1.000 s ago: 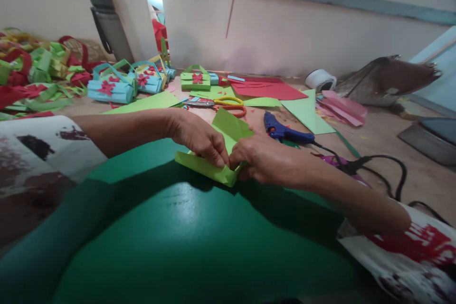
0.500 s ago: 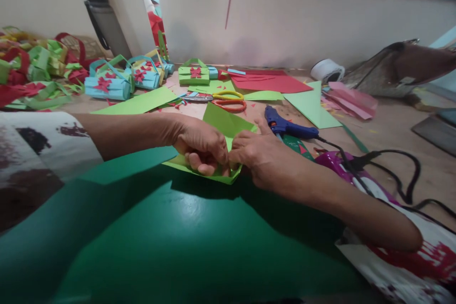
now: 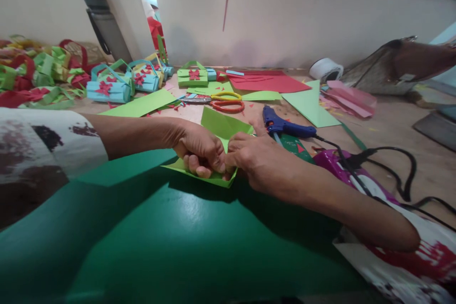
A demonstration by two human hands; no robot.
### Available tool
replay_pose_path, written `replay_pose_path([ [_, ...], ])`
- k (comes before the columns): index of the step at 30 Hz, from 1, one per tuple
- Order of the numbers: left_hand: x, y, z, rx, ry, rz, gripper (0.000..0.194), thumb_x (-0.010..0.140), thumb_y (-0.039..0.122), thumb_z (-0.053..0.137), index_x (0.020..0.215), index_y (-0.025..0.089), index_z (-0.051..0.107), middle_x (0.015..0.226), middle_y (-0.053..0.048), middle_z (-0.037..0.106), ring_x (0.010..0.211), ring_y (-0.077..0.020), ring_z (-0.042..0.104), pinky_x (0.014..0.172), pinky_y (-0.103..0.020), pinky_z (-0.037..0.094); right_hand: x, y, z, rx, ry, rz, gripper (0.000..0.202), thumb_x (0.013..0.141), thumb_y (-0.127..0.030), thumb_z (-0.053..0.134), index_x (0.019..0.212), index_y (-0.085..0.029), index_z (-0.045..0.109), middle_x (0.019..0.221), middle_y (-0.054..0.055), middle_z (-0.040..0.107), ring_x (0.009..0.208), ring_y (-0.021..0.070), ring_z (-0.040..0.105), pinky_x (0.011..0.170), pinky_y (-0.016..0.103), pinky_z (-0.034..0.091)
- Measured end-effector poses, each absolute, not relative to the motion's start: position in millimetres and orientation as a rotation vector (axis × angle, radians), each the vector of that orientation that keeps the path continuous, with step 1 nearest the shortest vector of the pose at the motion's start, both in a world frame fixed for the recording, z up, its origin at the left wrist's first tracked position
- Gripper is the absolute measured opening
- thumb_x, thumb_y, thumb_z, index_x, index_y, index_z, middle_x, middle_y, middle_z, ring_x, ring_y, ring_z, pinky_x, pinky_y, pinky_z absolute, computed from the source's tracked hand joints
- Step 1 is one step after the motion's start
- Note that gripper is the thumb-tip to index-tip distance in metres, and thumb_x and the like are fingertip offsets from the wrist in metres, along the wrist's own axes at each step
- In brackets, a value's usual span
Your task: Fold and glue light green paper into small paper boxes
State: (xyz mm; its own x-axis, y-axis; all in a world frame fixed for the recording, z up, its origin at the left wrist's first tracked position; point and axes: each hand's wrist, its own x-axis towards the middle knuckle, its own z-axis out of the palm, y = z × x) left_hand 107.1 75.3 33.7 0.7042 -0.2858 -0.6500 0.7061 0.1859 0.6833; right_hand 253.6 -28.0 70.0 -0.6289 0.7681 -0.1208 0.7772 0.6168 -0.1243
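A folded piece of lime-green paper (image 3: 219, 123), its sides bent up like a shallow box, rests over a smooth green surface (image 3: 188, 242). My left hand (image 3: 203, 147) is closed inside it, fingers curled and thumb pressed at the right-hand corner. From the other side my right hand (image 3: 252, 156) pinches the same corner, its fingers meeting my left fingertips. Exactly how the fingertips hold the fold is partly hidden. Just beyond my right hand lies a blue glue gun (image 3: 285, 124). Scissors (image 3: 224, 101) with yellow and orange handles lie behind the paper.
Small paper bags with red bows, such as a blue one (image 3: 109, 90) and a green one (image 3: 192, 77), stand at the back. Red sheets (image 3: 281, 83) lie behind the scissors. A purple power strip (image 3: 331, 164) with black cords is at right, a grey bottle (image 3: 107, 23) at back left.
Both hands stay at the same corner of the green paper, with the fingertips shifting slightly along it. The view has moved a little; nothing was let go.
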Motion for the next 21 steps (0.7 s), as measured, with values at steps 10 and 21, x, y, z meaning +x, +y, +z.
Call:
replay_pose_path([
  [10,112.5,72.5,39.3,1.290,0.444,-0.786,0.037,0.075,0.036,0.067,0.050,0.015,0.050,0.037,0.003,0.038,0.027,-0.0036,0.023,0.025,-0.014,0.014,255.8,-26.7,66.9,1.297,2.777,-0.157,0.028,0.069,0.002,0.048,0.073,-0.018,0.066,0.072,0.003,0.060,0.078,0.0173,0.051,0.070,0.029,0.034],
  [21,113.1,70.3,41.5,1.455,0.392,-0.846,0.032,0.069,0.037,0.071,0.052,0.016,0.053,0.038,0.002,0.041,0.030,-0.0061,0.027,0.028,-0.016,0.018,252.0,-26.2,75.0,1.260,2.649,-0.137,0.025,0.067,-0.001,0.048,0.068,-0.016,0.068,0.074,0.006,0.066,0.074,0.0173,0.055,0.069,0.029,0.034],
])
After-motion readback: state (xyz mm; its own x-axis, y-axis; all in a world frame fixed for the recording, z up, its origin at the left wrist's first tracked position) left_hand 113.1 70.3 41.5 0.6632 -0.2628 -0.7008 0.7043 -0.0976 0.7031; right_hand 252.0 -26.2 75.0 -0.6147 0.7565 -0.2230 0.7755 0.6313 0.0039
